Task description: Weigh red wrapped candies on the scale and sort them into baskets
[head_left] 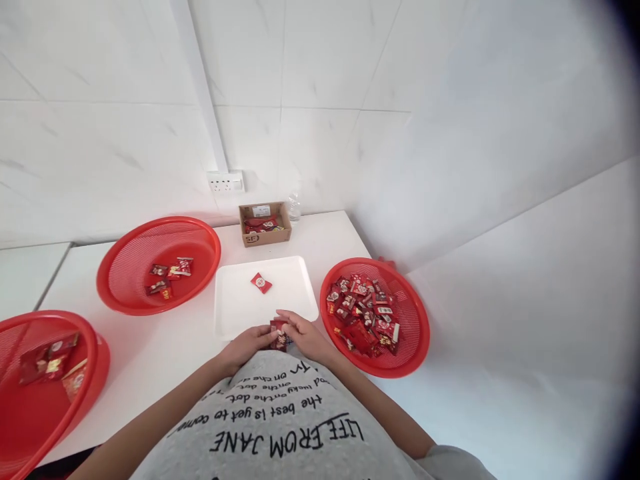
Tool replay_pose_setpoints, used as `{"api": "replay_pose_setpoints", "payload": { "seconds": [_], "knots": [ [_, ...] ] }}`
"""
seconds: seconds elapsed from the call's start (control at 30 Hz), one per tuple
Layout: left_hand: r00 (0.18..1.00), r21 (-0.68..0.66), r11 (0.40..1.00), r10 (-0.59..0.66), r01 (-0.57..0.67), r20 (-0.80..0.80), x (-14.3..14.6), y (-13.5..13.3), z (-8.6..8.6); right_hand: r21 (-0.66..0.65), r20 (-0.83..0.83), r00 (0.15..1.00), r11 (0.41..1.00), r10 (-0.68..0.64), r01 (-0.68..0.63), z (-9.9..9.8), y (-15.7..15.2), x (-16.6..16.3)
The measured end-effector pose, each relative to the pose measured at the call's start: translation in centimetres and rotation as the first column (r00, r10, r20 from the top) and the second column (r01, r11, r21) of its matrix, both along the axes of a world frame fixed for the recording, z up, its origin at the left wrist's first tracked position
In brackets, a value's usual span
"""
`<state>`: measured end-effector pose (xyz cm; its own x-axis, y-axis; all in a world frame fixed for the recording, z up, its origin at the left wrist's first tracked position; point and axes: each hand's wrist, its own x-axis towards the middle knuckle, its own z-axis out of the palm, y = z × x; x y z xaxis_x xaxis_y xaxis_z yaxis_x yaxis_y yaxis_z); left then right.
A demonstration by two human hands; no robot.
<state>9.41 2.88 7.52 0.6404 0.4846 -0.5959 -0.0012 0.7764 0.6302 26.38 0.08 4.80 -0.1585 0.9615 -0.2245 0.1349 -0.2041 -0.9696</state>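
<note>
Close to my shirt, over the near edge of the white tray [235, 280], my left hand [247, 347] and my right hand [306, 339] hold one small red snack packet [279, 333] between them. My left fingers pinch its left side, and my right thumb and fingers grip its right side. Farther back on the tray lies another red packet [261, 283] with a pale round label, apart from both hands. To the right of my right hand, a red mesh basket [420, 320] holds a heap of similar packets.
Left of the tray is a red basket [117, 267] with several packets; another red basket [97, 373] with larger packets stands nearer at far left. Behind the tray sit a cardboard box [270, 237] of packets and a clear plastic item [294, 207]. A wall socket [225, 181] is above.
</note>
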Motion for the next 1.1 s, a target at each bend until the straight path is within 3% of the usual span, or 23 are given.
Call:
{"api": "replay_pose_setpoints", "payload": {
  "seconds": [0.1, 0.17, 0.23, 0.3, 0.37, 0.43, 0.6, 0.8, 0.93, 1.1],
  "knots": [
    [0.993, -0.084, 0.989, 0.119, -0.121, -0.023, -0.3, 0.2, 0.3, 0.028, 0.231, 0.958, 0.985, -0.170, 0.168, -0.5, 0.0, 3.5],
    [0.975, -0.107, 0.969, 0.215, -0.221, -0.062, -0.8, 0.5, 0.5, 0.074, 0.440, 0.845, 0.950, -0.303, 0.302, -1.3, -0.6, 7.0],
    [0.953, -0.123, 0.947, 0.283, -0.296, -0.113, -1.4, 0.8, 0.5, 0.020, 0.669, 0.706, 0.955, -0.233, 0.296, -2.4, -1.7, 10.4],
    [0.934, -0.148, 0.928, 0.321, -0.343, -0.154, -2.0, 0.9, 0.4, -0.162, 0.813, 0.578, 0.928, -0.068, 0.336, -3.8, -3.2, 12.8],
    [0.924, -0.174, 0.913, 0.339, -0.369, -0.176, -2.4, 0.9, 0.1, -0.257, 0.847, 0.530, 0.904, 0.040, 0.343, -5.1, -4.7, 14.1],
    [0.919, -0.191, 0.906, 0.342, -0.378, -0.194, -2.5, 0.9, -0.2, -0.255, 0.855, 0.518, 0.898, 0.035, 0.359, -6.3, -5.5, 14.4],
    [0.920, -0.212, 0.901, 0.340, -0.378, -0.193, -2.2, 0.6, -0.4, -0.080, 0.729, 0.609, 0.845, -0.312, 0.528, -7.2, -4.7, 14.8],
    [0.915, -0.208, 0.896, 0.356, -0.392, -0.190, -2.3, 0.4, -0.3, -0.049, 0.489, 0.647, 0.721, -0.586, 0.691, -4.8, -2.5, 15.4],
    [0.914, -0.207, 0.897, 0.352, -0.392, -0.202, -2.1, 0.3, -0.2, -0.033, 0.245, 0.745, 0.762, -0.621, 0.646, -2.2, -1.1, 12.5],
    [0.916, -0.214, 0.898, 0.344, -0.386, -0.206, -1.9, 0.2, -0.1, -0.021, -0.014, 0.856, 0.856, -0.516, 0.516, 1.0, 1.3, 7.5]
  ]
}}
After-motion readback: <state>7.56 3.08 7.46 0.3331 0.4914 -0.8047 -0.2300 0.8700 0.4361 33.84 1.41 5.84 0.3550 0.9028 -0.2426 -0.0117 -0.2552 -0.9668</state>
